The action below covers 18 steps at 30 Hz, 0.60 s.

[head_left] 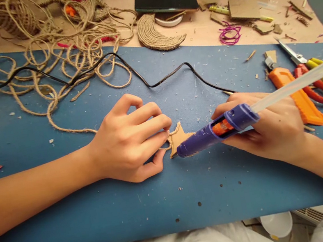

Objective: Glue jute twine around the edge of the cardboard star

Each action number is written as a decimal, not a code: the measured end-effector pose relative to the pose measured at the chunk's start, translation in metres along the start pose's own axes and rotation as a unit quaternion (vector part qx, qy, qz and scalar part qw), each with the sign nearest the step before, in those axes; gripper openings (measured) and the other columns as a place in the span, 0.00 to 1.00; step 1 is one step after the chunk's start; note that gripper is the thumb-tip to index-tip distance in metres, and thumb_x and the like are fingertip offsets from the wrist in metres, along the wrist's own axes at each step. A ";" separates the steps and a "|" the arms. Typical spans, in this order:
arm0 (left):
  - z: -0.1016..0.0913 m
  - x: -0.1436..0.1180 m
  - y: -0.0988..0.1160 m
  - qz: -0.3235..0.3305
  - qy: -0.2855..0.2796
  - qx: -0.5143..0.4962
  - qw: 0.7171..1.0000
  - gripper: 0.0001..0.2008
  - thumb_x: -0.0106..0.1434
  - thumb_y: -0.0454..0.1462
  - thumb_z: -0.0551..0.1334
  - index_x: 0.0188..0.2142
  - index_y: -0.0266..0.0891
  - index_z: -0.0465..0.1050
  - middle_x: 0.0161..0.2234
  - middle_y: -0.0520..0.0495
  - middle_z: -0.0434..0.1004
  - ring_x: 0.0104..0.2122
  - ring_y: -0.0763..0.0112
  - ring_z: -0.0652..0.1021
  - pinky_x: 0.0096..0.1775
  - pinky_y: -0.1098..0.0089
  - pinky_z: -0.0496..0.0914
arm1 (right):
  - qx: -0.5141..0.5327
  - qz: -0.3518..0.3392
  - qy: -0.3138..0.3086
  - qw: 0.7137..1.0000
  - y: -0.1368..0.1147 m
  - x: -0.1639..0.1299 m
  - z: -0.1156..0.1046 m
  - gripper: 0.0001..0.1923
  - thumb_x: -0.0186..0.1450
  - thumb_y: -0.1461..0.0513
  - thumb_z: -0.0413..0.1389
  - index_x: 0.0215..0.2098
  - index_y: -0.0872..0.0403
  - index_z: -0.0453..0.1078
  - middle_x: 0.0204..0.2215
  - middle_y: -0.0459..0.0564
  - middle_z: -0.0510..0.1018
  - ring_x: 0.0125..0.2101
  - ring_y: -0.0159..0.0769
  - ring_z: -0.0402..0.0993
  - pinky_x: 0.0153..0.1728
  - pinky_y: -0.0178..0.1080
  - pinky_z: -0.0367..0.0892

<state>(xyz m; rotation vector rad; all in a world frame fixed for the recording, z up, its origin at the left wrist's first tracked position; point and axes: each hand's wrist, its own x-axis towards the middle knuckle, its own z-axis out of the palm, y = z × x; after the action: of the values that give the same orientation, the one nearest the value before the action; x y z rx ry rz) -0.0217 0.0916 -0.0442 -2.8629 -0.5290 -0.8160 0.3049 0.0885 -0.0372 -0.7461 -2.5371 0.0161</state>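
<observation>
A small cardboard star (178, 138) lies on the blue mat, with jute twine along part of its edge. My left hand (134, 142) is at the star's left side, fingers curled and pinching the jute twine (78, 130) against it. That twine runs back under the wrist to a loose tangle. My right hand (263, 128) is wrapped round a blue hot glue gun (199, 141), which has a long clear glue stick (301, 81) coming out of its back. The nozzle points down left and is at the star's lower edge; I cannot tell whether it touches.
Tangled twine (78, 39) and a black cord (169, 76) cross the back of the mat. A phone (164, 1) rests beside a coiled twine piece (154, 34). An orange utility knife (297, 97) and scissors (318, 72) lie at right. Cardboard scraps (243, 8) lie behind.
</observation>
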 end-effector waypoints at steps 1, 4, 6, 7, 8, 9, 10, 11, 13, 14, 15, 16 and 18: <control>0.000 0.000 0.000 0.002 0.003 -0.002 1.000 0.03 0.66 0.35 0.66 0.39 0.39 0.78 0.42 0.46 0.87 0.40 0.59 0.83 0.45 0.50 0.69 | -0.001 -0.001 -0.001 1.000 0.000 0.000 0.000 0.15 0.72 0.58 0.66 0.53 0.53 0.71 0.38 0.54 0.84 0.37 0.46 0.83 0.36 0.46 0.74; 0.000 0.000 0.000 0.002 -0.001 -0.003 1.000 0.03 0.66 0.35 0.66 0.39 0.38 0.78 0.43 0.46 0.87 0.40 0.59 0.84 0.45 0.49 0.70 | -0.001 -0.003 0.001 1.000 0.000 0.001 0.000 0.14 0.72 0.58 0.66 0.52 0.53 0.71 0.38 0.54 0.84 0.37 0.46 0.82 0.37 0.46 0.74; 0.000 0.000 -0.001 0.000 -0.007 0.001 1.000 0.03 0.66 0.35 0.66 0.39 0.39 0.78 0.43 0.47 0.88 0.40 0.59 0.84 0.45 0.49 0.71 | -0.002 -0.003 0.002 1.000 -0.001 0.001 -0.001 0.14 0.72 0.59 0.66 0.53 0.53 0.71 0.38 0.54 0.84 0.37 0.46 0.82 0.37 0.46 0.74; 0.000 0.000 -0.001 -0.002 -0.008 0.003 1.000 0.03 0.66 0.35 0.66 0.40 0.39 0.78 0.43 0.47 0.88 0.40 0.59 0.84 0.45 0.49 0.71 | -0.003 -0.001 0.001 1.000 -0.001 0.002 -0.002 0.14 0.73 0.59 0.65 0.53 0.53 0.71 0.38 0.54 0.84 0.38 0.46 0.82 0.37 0.45 0.74; 0.000 0.000 -0.001 -0.003 -0.007 0.004 1.000 0.03 0.66 0.35 0.66 0.40 0.39 0.78 0.43 0.48 0.88 0.40 0.60 0.84 0.46 0.49 0.71 | -0.003 0.000 -0.001 1.000 -0.001 0.002 -0.002 0.14 0.73 0.59 0.65 0.54 0.53 0.71 0.39 0.54 0.84 0.38 0.45 0.82 0.38 0.45 0.74; 0.000 0.000 -0.001 -0.003 -0.004 0.005 1.000 0.03 0.66 0.35 0.66 0.40 0.39 0.78 0.43 0.48 0.88 0.40 0.60 0.84 0.46 0.50 0.71 | -0.003 0.000 -0.003 1.000 -0.001 0.002 -0.003 0.14 0.73 0.58 0.64 0.54 0.53 0.71 0.39 0.53 0.84 0.38 0.45 0.82 0.38 0.45 0.73; 0.000 0.000 -0.001 -0.003 -0.002 0.005 1.000 0.03 0.66 0.35 0.66 0.40 0.39 0.78 0.43 0.48 0.88 0.40 0.60 0.83 0.45 0.50 0.71 | -0.004 0.001 -0.005 1.000 -0.001 0.001 -0.003 0.14 0.74 0.58 0.64 0.54 0.52 0.71 0.39 0.53 0.84 0.39 0.45 0.82 0.39 0.45 0.73; -0.001 0.000 0.000 -0.003 -0.001 0.005 1.000 0.03 0.66 0.35 0.66 0.40 0.39 0.78 0.43 0.48 0.88 0.40 0.60 0.83 0.45 0.50 0.71 | -0.005 0.000 -0.004 1.000 -0.001 0.001 -0.003 0.14 0.74 0.58 0.64 0.55 0.53 0.72 0.39 0.53 0.84 0.39 0.45 0.82 0.39 0.45 0.73; -0.001 0.000 0.000 -0.003 -0.004 0.007 1.000 0.03 0.66 0.36 0.65 0.40 0.39 0.78 0.43 0.48 0.88 0.40 0.60 0.83 0.46 0.50 0.71 | -0.009 0.000 -0.001 1.000 -0.001 0.001 -0.003 0.14 0.74 0.58 0.64 0.54 0.53 0.72 0.39 0.53 0.83 0.39 0.44 0.82 0.39 0.45 0.73; -0.001 0.000 0.000 -0.004 -0.007 0.009 1.000 0.03 0.67 0.36 0.65 0.39 0.40 0.78 0.43 0.49 0.88 0.41 0.61 0.83 0.46 0.50 0.71 | -0.012 0.000 0.000 1.000 -0.001 0.001 -0.003 0.14 0.74 0.58 0.64 0.54 0.53 0.72 0.39 0.54 0.83 0.38 0.44 0.82 0.39 0.45 0.73; -0.002 0.000 0.000 -0.006 -0.012 0.011 1.000 0.03 0.67 0.36 0.65 0.39 0.40 0.77 0.43 0.49 0.88 0.41 0.61 0.83 0.46 0.50 0.71 | -0.016 -0.001 0.003 1.000 -0.001 0.001 -0.003 0.13 0.74 0.57 0.64 0.53 0.54 0.72 0.38 0.54 0.84 0.37 0.44 0.81 0.39 0.45 0.73; -0.002 0.000 0.000 -0.007 -0.013 0.013 1.000 0.03 0.67 0.36 0.65 0.39 0.41 0.77 0.43 0.49 0.88 0.41 0.61 0.83 0.46 0.51 0.71 | -0.019 -0.002 0.004 1.000 -0.001 0.001 -0.003 0.13 0.74 0.57 0.64 0.52 0.54 0.73 0.38 0.54 0.84 0.36 0.44 0.81 0.38 0.45 0.73; -0.001 0.000 0.000 -0.004 -0.006 0.013 1.000 0.03 0.67 0.36 0.64 0.39 0.41 0.77 0.43 0.49 0.88 0.40 0.61 0.83 0.46 0.51 0.71 | -0.029 -0.007 0.008 1.000 0.000 0.002 -0.003 0.12 0.74 0.57 0.64 0.51 0.55 0.73 0.38 0.55 0.84 0.34 0.44 0.80 0.37 0.45 0.72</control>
<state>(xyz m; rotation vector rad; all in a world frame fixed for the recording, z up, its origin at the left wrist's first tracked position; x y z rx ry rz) -0.0226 0.0914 -0.0432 -2.8464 -0.5490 -0.7866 0.3044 0.0890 -0.0338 -0.7480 -2.5375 -0.0682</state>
